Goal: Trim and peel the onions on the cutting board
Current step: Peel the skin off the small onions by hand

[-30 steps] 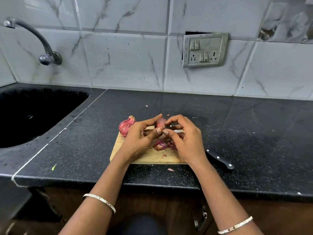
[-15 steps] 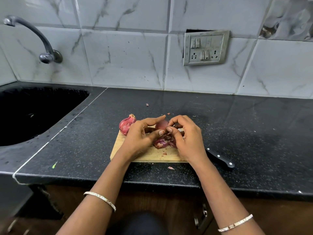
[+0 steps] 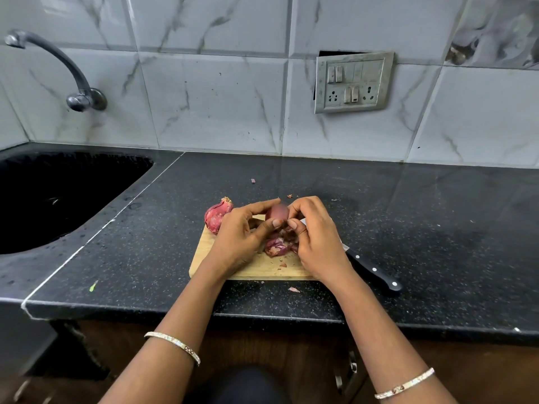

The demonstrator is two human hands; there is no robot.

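A small pinkish onion (image 3: 277, 212) is held above the wooden cutting board (image 3: 253, 268) between both hands. My left hand (image 3: 240, 236) grips it from the left with thumb and curled fingers. My right hand (image 3: 316, 239) pinches at its right side with the fingertips. An unpeeled red onion (image 3: 216, 218) sits at the board's back left corner. A heap of purple onion skins (image 3: 278, 244) lies on the board under my hands.
A black-handled knife (image 3: 374, 272) lies on the black counter right of the board, blade hidden under my right hand. A dark sink (image 3: 58, 196) and a tap (image 3: 73, 80) are at left. Skin scraps (image 3: 294, 289) dot the counter. A switch plate (image 3: 353, 83) hangs on the tiled wall.
Both hands have stayed over the board with the onion, fingers shifting slightly around it. The view has dipped a little.
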